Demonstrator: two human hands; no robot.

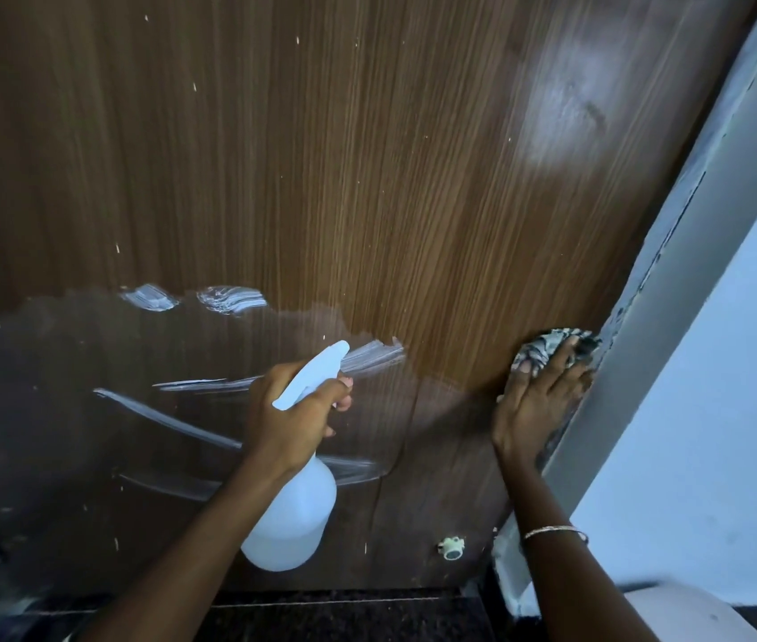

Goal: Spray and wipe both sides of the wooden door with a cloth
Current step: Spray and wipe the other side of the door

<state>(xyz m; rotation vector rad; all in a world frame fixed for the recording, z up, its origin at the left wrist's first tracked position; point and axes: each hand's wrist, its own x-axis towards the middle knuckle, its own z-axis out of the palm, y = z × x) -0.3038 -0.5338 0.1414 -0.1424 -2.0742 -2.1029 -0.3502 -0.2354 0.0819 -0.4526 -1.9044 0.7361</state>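
The brown wooden door [344,169] fills most of the view; its lower part is wet and darker, with white foamy streaks. My left hand [290,410] grips the neck of a white spray bottle [290,521], its nozzle aimed at the door. My right hand [541,400] presses a patterned grey-and-white cloth [545,347] flat against the door's right edge, fingers straight over the cloth. A thin bracelet sits on my right wrist.
A grey door frame [691,271] runs diagonally down the right, next to a pale wall [747,410]. A small round door stopper [451,548] sticks out near the door's bottom. Dark stone floor [344,613] lies below. A white rounded object [691,613] sits at lower right.
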